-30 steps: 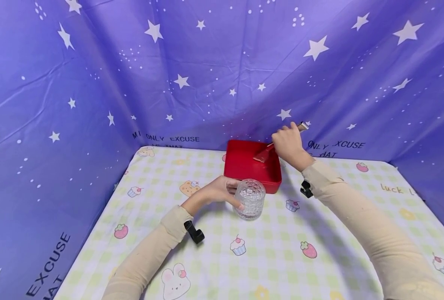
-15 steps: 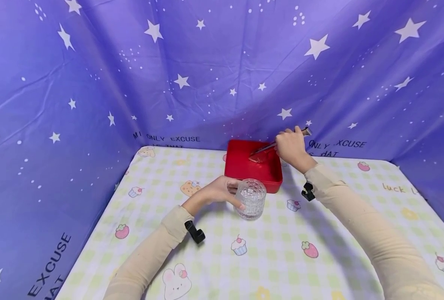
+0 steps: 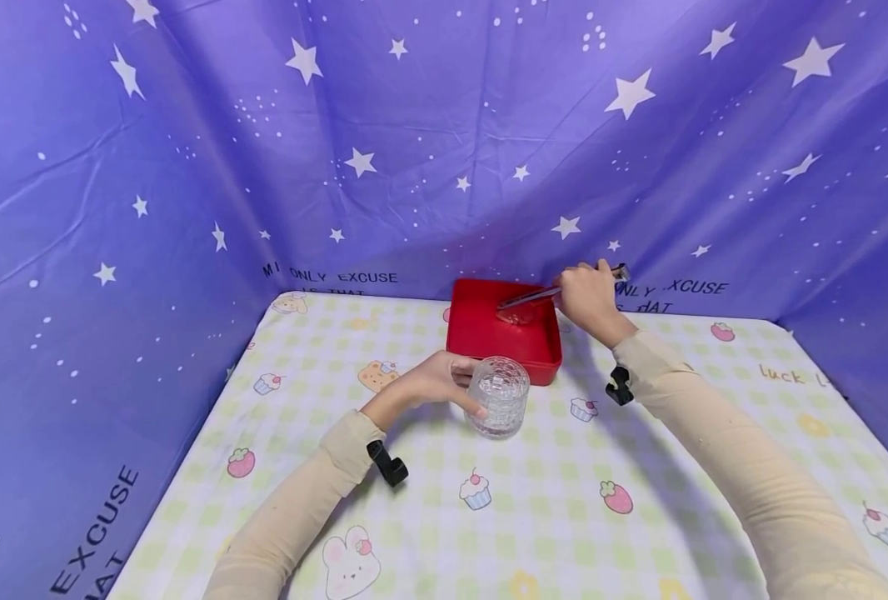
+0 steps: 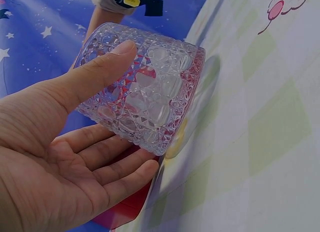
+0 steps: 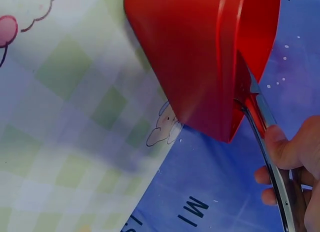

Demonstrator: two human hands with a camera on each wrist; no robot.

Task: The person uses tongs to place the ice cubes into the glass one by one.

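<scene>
My left hand [image 3: 435,380] holds a clear, textured drinking glass [image 3: 500,404] from its left side. In the left wrist view the thumb lies along the wall of the glass [image 4: 145,87], with the fingers behind and below it. My right hand [image 3: 588,298] grips metal tongs [image 3: 531,297] that slant down into a red square bin [image 3: 543,372]. Something clear shows faintly at the tongs' tips inside the bin, too blurred to make out. The right wrist view shows both tong arms [image 5: 267,162] passing over the rim of the bin [image 5: 185,52].
A checked cloth [image 3: 414,517] with printed cupcakes and strawberries covers the table. Directly behind the bin hangs a purple star-printed curtain [image 3: 414,200], which also runs along the left and right sides. The glass stands just in front of the bin's near wall.
My right hand has shifted a little right and down, and the tongs now lie flatter, their tips farther left in the bin. The left hand and glass stay put.
</scene>
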